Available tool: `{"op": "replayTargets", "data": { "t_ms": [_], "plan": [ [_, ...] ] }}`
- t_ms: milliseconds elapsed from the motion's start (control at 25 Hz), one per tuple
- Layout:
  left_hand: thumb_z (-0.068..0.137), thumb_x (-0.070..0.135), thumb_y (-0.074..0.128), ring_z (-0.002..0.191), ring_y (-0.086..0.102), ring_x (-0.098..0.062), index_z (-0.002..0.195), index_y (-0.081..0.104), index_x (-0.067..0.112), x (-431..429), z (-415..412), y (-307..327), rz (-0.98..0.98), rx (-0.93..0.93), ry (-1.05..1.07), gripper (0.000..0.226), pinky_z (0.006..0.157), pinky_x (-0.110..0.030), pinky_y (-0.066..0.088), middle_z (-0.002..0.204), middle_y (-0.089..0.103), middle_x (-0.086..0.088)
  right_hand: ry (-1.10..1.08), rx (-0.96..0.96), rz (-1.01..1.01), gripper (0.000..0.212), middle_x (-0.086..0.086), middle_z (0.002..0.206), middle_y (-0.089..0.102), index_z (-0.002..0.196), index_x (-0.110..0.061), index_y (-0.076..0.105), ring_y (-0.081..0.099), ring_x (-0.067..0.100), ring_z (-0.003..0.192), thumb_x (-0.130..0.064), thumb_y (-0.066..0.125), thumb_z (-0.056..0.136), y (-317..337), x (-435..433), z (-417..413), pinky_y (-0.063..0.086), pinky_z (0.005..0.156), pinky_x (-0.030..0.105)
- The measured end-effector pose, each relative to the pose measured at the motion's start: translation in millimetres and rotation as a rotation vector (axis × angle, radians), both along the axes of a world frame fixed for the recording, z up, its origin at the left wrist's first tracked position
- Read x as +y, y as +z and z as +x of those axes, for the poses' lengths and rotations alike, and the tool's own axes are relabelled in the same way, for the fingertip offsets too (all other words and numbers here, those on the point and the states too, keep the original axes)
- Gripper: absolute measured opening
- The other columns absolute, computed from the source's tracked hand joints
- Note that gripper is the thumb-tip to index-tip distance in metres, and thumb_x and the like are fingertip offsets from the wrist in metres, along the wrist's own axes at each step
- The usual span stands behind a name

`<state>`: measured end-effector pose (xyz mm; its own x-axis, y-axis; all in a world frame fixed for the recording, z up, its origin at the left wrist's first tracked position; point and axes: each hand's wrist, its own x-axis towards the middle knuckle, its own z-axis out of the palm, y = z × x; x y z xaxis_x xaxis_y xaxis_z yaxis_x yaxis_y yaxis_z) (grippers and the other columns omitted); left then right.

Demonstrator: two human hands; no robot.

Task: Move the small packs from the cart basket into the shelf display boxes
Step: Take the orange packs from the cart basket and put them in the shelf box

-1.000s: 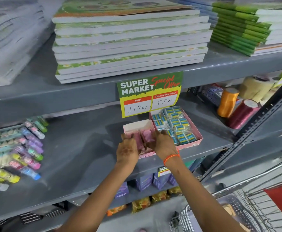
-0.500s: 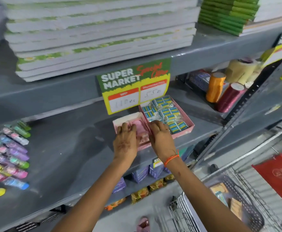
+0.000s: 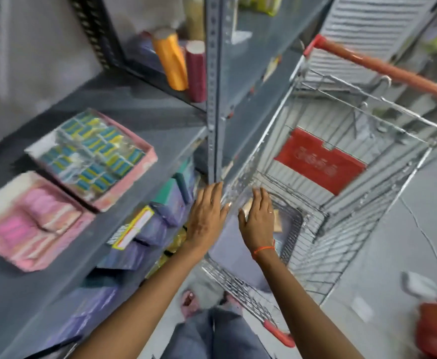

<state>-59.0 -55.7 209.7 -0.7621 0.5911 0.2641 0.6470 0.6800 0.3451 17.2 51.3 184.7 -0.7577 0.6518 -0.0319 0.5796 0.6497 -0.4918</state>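
Observation:
The view is blurred and tilted. Two pink display boxes sit on the grey shelf at left: one with pink packs (image 3: 28, 221), and one with blue and yellow packs (image 3: 93, 154) behind it. My left hand (image 3: 207, 216) hovers open, fingers spread, over the near corner of the wire cart basket (image 3: 315, 224). My right hand (image 3: 258, 218) is open too, just inside the basket above a few tan small packs (image 3: 277, 218) in a dark tray. Neither hand holds anything.
A perforated grey shelf post (image 3: 213, 99) stands just beyond my left hand. Orange (image 3: 170, 60) and maroon (image 3: 195, 71) rolls stand on the shelf behind it. Purple boxes (image 3: 147, 229) fill the lower shelf. The cart has a red flap (image 3: 318, 164) and red handle (image 3: 383, 66).
Both hands left the pink box on the shelf and swung right and down to the cart basket. The camera turned down toward the cart.

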Motion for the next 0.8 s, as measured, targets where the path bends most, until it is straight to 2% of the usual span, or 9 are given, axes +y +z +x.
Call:
{"op": "replayTargets", "data": {
  "t_ms": [80,160,280,400,480,600,680,720,800],
  "plan": [
    [0.072,0.021,0.075,0.098,0.057,-0.029,0.112,0.063,-0.002,38,8,-28,-0.060,-0.077,-0.085,0.047,0.088,-0.033,0.043,0.101,0.070,-0.018,-0.098,-0.060,-0.081,0.062,0.022,0.153,0.029,0.144,0.000,0.028,0.026,0.037,0.143,-0.022,0.055,0.093,-27,27,16,0.029,0.118,0.049],
    [0.060,0.017,0.089,0.091,0.063,-0.030,0.104,0.067,-0.002,80,9,-70,-0.153,-0.159,-0.165,0.053,0.082,-0.032,0.047,0.094,0.072,-0.017,-0.176,-0.141,-0.140,0.062,0.021,0.153,0.028,0.145,0.000,0.026,0.026,0.036,0.142,-0.024,0.053,0.094,-64,59,25,0.029,0.117,0.047],
    [0.052,0.014,0.093,0.078,0.071,-0.032,0.100,0.069,-0.001,122,0,-141,-0.295,-0.306,-0.186,0.056,0.063,-0.030,0.059,0.085,0.072,-0.016,-0.257,-0.245,-0.211,0.067,0.023,0.148,0.034,0.143,0.001,0.027,0.034,0.037,0.136,-0.023,0.058,0.090,-117,100,29,0.031,0.114,0.043],
    [0.039,0.005,0.095,0.061,0.071,-0.032,0.085,0.071,-0.001,137,-10,-204,-0.422,-0.448,-0.138,0.052,0.044,-0.029,0.056,0.069,0.070,-0.017,-0.286,-0.296,-0.283,0.071,0.023,0.146,0.037,0.141,0.001,0.029,0.037,0.036,0.134,-0.023,0.063,0.084,-162,125,30,0.030,0.112,0.039],
    [0.040,-0.004,0.091,0.052,0.068,-0.035,0.078,0.070,-0.003,140,-15,-237,-0.448,-0.462,-0.113,0.044,0.039,-0.030,0.054,0.066,0.068,-0.021,-0.284,-0.353,-0.323,0.074,0.023,0.147,0.035,0.142,0.002,0.027,0.034,0.035,0.136,-0.024,0.064,0.084,-188,135,31,0.027,0.113,0.038],
    [0.044,-0.006,0.089,0.046,0.066,-0.031,0.082,0.071,0.000,143,-19,-273,-0.527,-0.509,-0.058,0.042,0.035,-0.028,0.052,0.068,0.068,-0.019,-0.307,-0.394,-0.394,0.079,0.027,0.147,0.034,0.142,0.005,0.025,0.031,0.038,0.136,-0.024,0.068,0.082,-216,143,31,0.025,0.114,0.039],
    [0.052,-0.006,0.086,0.049,0.067,-0.032,0.087,0.070,0.000,145,-19,-275,-0.561,-0.465,-0.029,0.039,0.038,-0.031,0.053,0.070,0.069,-0.019,-0.311,-0.411,-0.399,0.076,0.029,0.144,0.036,0.140,0.006,0.027,0.034,0.040,0.133,-0.025,0.067,0.083,-225,144,32,0.028,0.112,0.040],
    [0.061,-0.005,0.081,0.058,0.069,-0.035,0.093,0.068,-0.002,146,-19,-275,-0.575,-0.463,-0.022,0.035,0.045,-0.035,0.056,0.077,0.069,-0.022,-0.312,-0.418,-0.389,0.074,0.029,0.143,0.038,0.140,0.006,0.029,0.036,0.041,0.131,-0.027,0.065,0.084,-228,144,31,0.029,0.111,0.040],
    [0.081,0.000,0.068,0.087,0.068,-0.038,0.113,0.059,-0.002,149,-20,-275,-0.578,-0.512,-0.035,0.034,0.070,-0.043,0.058,0.102,0.066,-0.024,-0.303,-0.451,-0.373,0.074,0.030,0.142,0.037,0.140,0.006,0.028,0.037,0.041,0.130,-0.027,0.064,0.085,-234,146,31,0.030,0.110,0.040]
  ]
}}
